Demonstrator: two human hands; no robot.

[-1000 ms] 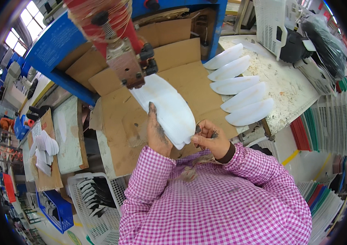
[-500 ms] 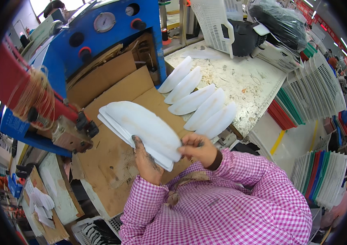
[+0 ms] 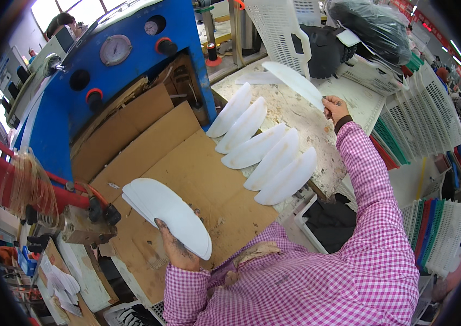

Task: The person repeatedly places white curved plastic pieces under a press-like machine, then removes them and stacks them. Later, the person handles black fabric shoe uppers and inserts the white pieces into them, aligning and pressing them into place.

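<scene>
A small stack of white curved insole-shaped sheets (image 3: 173, 214) lies in my left hand (image 3: 175, 247), which is closed around its lower edge; the fingers beneath are hidden. My right arm reaches far out to the right. At its end my right hand (image 3: 336, 108) pinches one single white sheet (image 3: 294, 82) by its tip, held over the far part of the worn white table. Between my hands, several like sheets (image 3: 274, 157) lie in a slanting, fanned row across the cardboard's edge and the table (image 3: 323, 157).
A blue machine (image 3: 138, 49) with gauges and knobs stands at the far left, with a red arm (image 3: 24, 185) wound with thread nearby. Brown cardboard (image 3: 187, 174) covers the work surface. White baskets (image 3: 276, 38) and a black plastic-wrapped bundle (image 3: 369, 32) stand far right, stacked crates (image 3: 420, 114) beyond.
My right hand has taken one sheet off the stack and carried it away to the far right. My left hand with the remaining stack has moved down and slightly left.
</scene>
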